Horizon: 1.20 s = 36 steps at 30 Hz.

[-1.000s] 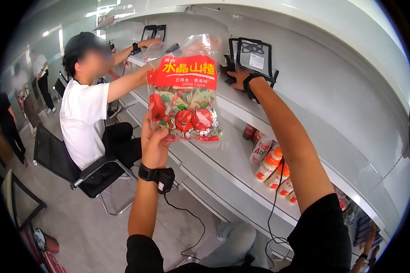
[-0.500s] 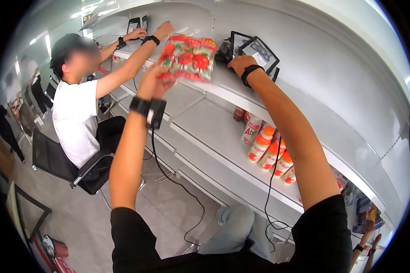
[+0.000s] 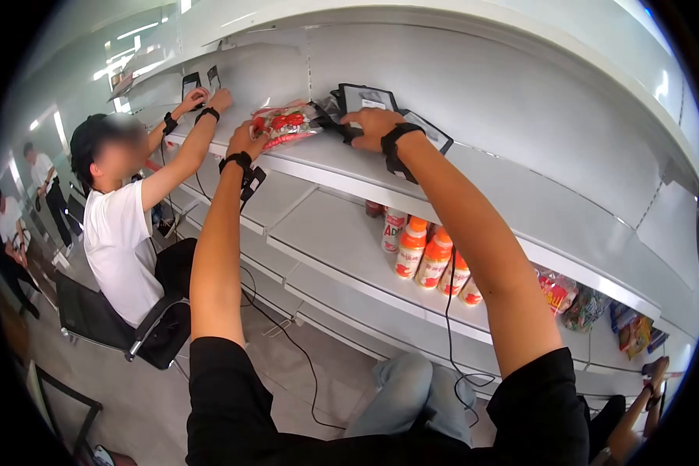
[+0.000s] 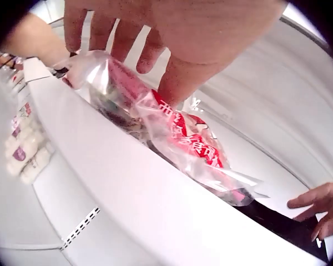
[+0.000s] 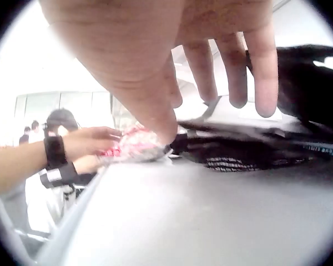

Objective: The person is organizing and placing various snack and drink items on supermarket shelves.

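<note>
On the upper shelf [image 3: 474, 175] a clear snack bag with red print [image 3: 287, 126] lies on its side. My left hand [image 3: 246, 141] is at its left end; in the left wrist view its fingers [image 4: 102, 30] hang straight and spread over the bag, thumb against the plastic. My right hand [image 3: 374, 124] is over black-edged flat packages [image 3: 369, 97], one bearing a white label. In the right wrist view its fingers [image 5: 263, 77] point straight down above the black, partly mesh material [image 5: 238, 155]. A dark strip of it reaches the bag's right end.
Several orange-capped bottles [image 3: 412, 248] and a can [image 3: 393, 231] stand on the shelf below. Bagged snacks [image 3: 590, 307] are at the lower right. A seated person in a white shirt [image 3: 120, 248] reaches onto the same shelf at left. Cables [image 3: 450, 326] hang from both wrists.
My left hand has lowered the snack bag from in front of me onto the upper shelf. My right hand has stayed by the black-edged packages, which have shifted and now lie flatter.
</note>
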Tool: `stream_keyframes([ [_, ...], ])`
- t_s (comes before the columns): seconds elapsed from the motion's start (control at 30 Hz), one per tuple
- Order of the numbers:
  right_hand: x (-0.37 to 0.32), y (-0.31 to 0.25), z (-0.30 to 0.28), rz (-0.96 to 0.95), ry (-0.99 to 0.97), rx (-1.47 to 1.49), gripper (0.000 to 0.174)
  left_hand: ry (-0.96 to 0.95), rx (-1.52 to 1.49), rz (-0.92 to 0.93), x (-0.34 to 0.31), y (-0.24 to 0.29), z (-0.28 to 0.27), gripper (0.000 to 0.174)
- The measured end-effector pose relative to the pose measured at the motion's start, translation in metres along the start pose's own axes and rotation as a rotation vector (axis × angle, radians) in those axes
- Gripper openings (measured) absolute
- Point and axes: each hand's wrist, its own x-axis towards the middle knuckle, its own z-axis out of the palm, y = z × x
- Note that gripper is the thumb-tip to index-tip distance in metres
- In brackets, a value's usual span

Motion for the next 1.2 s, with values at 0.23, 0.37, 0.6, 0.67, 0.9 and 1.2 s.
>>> stream_keyframes([
  [0.23, -0.069, 0.036, -0.036, -0.070, 0.218, 0.251, 0.038, 0.308, -0.326, 0.341, -0.080, 0.067, 0.005, 0.036],
  [0.37, -0.160, 0.031, -0.068, -0.018, 0.223, 0.461, 0.024, -0.128, -0.597, 0.266, -0.175, 0.140, 0.016, 0.018],
  [0.6, -0.366, 0.005, -0.065, 0.219, 0.162, 0.729, 0.022, -0.530, -0.866, 0.539, -0.309, 0.274, 0.048, 0.012],
  [0.67, -0.428, -0.002, -0.042, 0.238, 0.202, 0.840, 0.020, -0.757, -0.961, 0.526, -0.342, 0.305, 0.070, 0.014],
  [0.9, -0.612, 0.037, 0.025, 0.832, 0.278, 1.004, 0.026, -1.309, -1.198, 0.395, -0.466, 0.388, 0.193, 0.037],
  [1.2, -0.756, 0.201, 0.079, 1.101, 0.916, 0.264, 0.061, -0.698, -1.187, 0.537, -0.549, 0.558, 0.304, 0.057],
])
